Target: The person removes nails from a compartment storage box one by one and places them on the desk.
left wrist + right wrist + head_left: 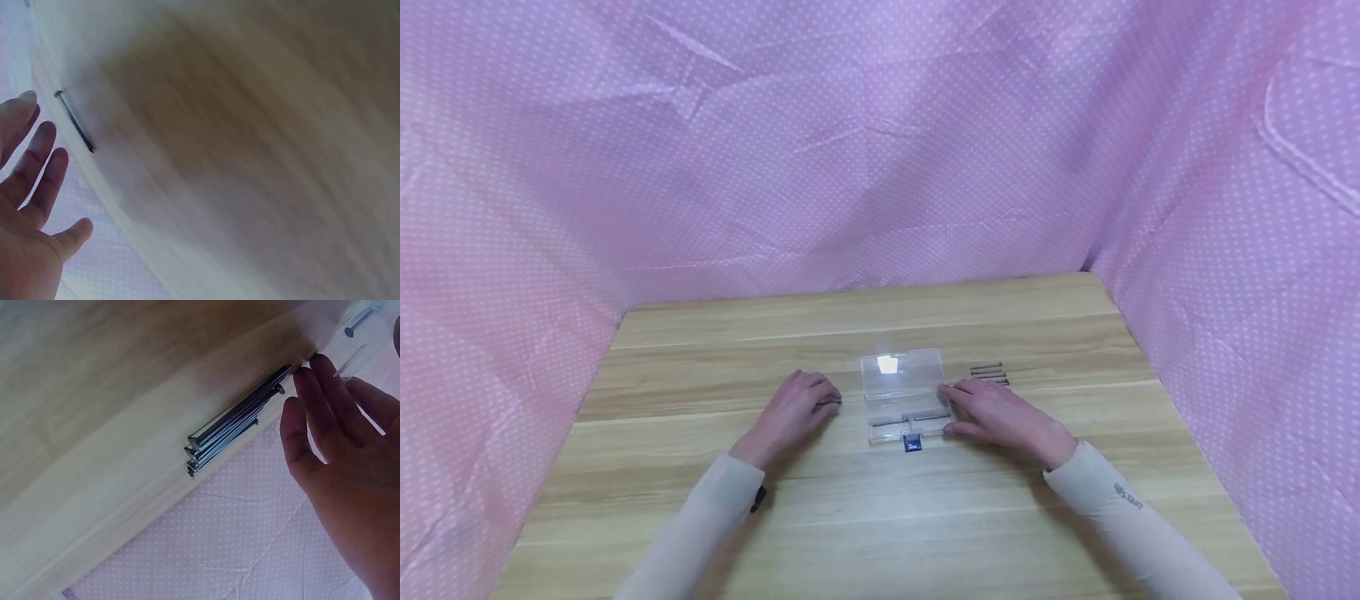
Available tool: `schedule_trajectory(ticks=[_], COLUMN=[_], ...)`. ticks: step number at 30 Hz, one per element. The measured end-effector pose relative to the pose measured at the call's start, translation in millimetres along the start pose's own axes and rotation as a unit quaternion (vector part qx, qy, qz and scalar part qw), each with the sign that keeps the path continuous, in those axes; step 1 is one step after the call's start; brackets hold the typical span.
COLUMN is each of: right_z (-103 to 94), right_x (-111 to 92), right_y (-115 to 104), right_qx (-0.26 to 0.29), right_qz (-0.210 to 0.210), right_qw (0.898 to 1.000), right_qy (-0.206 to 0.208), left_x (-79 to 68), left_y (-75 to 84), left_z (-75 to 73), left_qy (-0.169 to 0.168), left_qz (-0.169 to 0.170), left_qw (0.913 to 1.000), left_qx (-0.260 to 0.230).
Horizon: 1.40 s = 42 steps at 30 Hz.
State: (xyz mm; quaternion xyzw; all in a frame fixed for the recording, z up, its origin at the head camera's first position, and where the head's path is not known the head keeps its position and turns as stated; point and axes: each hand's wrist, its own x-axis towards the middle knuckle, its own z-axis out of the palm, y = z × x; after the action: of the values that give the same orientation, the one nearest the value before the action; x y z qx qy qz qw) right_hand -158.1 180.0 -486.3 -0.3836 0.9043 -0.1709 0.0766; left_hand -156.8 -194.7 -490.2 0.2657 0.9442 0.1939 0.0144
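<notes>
A clear plastic box [887, 410] lies on the table with its lid [917, 367] folded back. Its front part has a divider, with one nail [891, 422] in the left compartment and another nail [932, 416] in the right. A blue label [913, 442] sits at the front edge. My right hand [1000, 412] rests against the box's right side, fingers extended near the hinge and thumb at the front corner. Left of the box is my left hand [797, 408], fingers loosely spread beside a single dark nail [75, 122] that lies on the tabletop.
Several nails [231, 425] lie side by side on the wooden table [850, 533], just beyond the right hand. Pink dotted cloth [865, 167] hangs around the table's back and sides. A small black object [758, 498] shows at the left cuff.
</notes>
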Motion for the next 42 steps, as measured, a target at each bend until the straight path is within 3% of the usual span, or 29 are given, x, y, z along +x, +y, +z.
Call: schedule_trajectory(ticks=[7,19,36,42], right_z=[0.5,-0.5,-0.3,-1.0], right_x=[0,0,0,0], right_y=[1,-2,-1,-1], right_qx=[0.002,0.004,0.003,0.001], right_qz=[0.004,0.015,0.009,0.007], right_qw=[1.000,1.000,1.000,1.000], right_qy=[0.002,-0.003,0.003,0.002], left_x=[4.5,20.3,44.3,53.0], left_y=[21.0,54.5,70.6,72.9], left_z=[-2.1,-1.8,17.5,26.6], left_qy=[0.036,0.034,0.009,0.000], left_qz=[0.029,0.058,0.087,0.080], left_qw=[0.9989,0.9977,0.9962,0.9968], left_qx=[0.007,0.003,-0.005,-0.003])
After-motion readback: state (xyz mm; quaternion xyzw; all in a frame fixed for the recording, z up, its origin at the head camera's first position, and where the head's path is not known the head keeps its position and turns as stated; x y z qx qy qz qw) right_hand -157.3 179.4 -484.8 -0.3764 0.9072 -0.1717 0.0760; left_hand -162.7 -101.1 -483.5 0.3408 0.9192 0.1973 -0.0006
